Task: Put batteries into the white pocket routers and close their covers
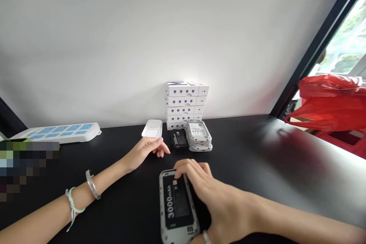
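My right hand (206, 190) grips a white handheld electronic device (162, 206) by its far end and right side, close to the desk's front. The device's back is uncovered, and a black battery (180, 202) marked 3000mAh lies in its bay. Loosely curled, with nothing visible in its fingers, my left hand (147, 152) hovers or rests just in front of some white back covers (152, 127). Right of that hand lies another black 3000mAh battery (178, 138). Beside it, more open-backed white devices (198, 133) are stacked.
Several white boxes (183, 101) form a stack against the pale wall. A white power strip (68, 132) with blue sockets lies at the back left, near a pixelated patch. Red plastic bags (331, 103) sit at the right by the window, beyond a dark frame.
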A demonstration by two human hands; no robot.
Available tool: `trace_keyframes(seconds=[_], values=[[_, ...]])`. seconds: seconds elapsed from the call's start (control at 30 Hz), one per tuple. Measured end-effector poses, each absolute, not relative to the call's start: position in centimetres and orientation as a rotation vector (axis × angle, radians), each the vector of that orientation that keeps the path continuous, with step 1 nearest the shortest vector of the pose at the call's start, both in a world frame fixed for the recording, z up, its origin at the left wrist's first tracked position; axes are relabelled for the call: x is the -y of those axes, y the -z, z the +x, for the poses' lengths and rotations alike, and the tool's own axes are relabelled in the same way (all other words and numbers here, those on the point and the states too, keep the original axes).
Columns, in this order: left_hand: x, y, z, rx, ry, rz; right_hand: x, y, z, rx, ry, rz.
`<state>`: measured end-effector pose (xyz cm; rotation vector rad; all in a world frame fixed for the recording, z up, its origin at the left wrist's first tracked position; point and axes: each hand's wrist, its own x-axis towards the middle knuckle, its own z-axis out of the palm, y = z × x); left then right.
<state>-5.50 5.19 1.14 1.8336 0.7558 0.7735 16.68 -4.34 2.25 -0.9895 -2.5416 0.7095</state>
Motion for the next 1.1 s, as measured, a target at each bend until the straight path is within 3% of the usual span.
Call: trace_keyframes(seconds=[0.27, 0.73, 0.83, 0.97, 1.1], values=[[-0.9, -1.9, -3.9, -0.728, -0.501, 2.332, 3.5, -3.0, 19.6, 2.443, -0.879, -1.268], [1.0, -1.0, -2.7, -0.859, -0.484, 2.369, 3.4, -3.3, 18.4, 2.175, -0.817, -1.386], [0.9, -0.9, -2.8, -0.837, -0.486, 2.378, 3.4, -4.8, 18.6, 2.173, -0.968, -1.274], [0.8, -1.0, -3.0, -0.874, -0.443, 2.396, 0.0, -7.6, 19.1, 2.001, -1.224, -1.170], [0.9, -1.7, -2.9, -0.838, -0.402, 2.384, -6.0, -9.0, 19.4, 1.946, -0.996, -1.264]])
